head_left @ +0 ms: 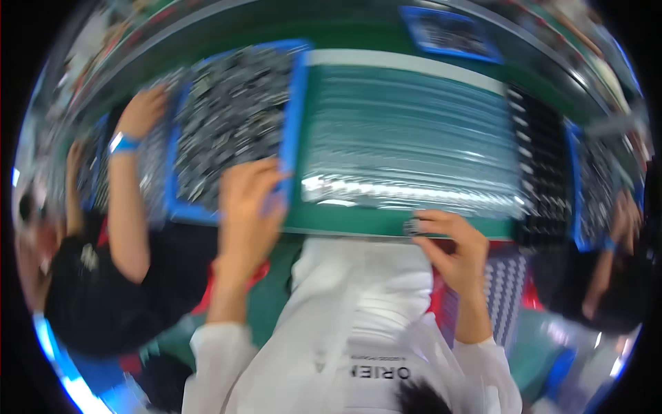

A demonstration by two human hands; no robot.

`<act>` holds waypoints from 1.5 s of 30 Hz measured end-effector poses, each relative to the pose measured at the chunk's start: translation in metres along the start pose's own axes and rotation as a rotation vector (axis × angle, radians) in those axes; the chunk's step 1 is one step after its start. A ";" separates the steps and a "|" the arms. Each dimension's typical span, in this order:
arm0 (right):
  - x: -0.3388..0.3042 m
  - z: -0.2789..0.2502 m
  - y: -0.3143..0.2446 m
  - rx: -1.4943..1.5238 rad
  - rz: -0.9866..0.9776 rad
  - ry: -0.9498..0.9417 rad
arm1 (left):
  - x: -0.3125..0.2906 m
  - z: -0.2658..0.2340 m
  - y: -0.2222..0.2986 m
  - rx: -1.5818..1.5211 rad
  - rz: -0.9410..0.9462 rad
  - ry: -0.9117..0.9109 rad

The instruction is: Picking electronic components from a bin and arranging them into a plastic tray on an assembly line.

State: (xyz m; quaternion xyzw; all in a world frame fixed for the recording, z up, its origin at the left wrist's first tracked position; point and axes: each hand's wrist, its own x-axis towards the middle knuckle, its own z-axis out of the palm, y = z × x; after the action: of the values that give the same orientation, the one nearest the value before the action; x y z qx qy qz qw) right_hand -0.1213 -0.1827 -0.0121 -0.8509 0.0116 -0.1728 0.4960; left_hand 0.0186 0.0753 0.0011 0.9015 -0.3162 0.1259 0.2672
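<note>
My right hand (455, 245) pinches a small dark grey part (412, 226) between thumb and fingertips. It is at the front edge of the bench, close to the clear ribbed plastic tray (414, 138). Blur hides what kind of part it is. My left hand (252, 203) is over the near right corner of a blue-rimmed tray (298, 103) heaped with small dark grey parts (234, 103). Its fingers are bent and smeared by motion, so whether anything is in them does not show.
Beside the clear tray stands a stack of black trays (541, 165). Another blue tray (452, 34) of parts lies at the back. Co-workers' arms reach in at the left (131, 179) and far right (610, 241). A green mat (345, 222) covers the bench.
</note>
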 end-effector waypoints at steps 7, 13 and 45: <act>0.001 -0.073 0.019 -0.209 0.018 0.234 | -0.014 -0.035 -0.053 0.192 0.020 -0.239; -0.020 -0.172 0.056 -0.442 0.179 0.290 | -0.006 -0.030 -0.067 -0.250 -0.042 -0.123; 0.040 0.159 0.010 -0.274 -0.468 0.345 | -0.025 0.063 0.027 -0.960 -0.343 0.377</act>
State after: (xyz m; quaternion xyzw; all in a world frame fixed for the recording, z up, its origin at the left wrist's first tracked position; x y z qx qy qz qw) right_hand -0.0337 -0.0615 -0.0806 -0.8475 -0.0774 -0.4208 0.3141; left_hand -0.0144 0.0353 -0.0499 0.6788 -0.1330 0.0815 0.7176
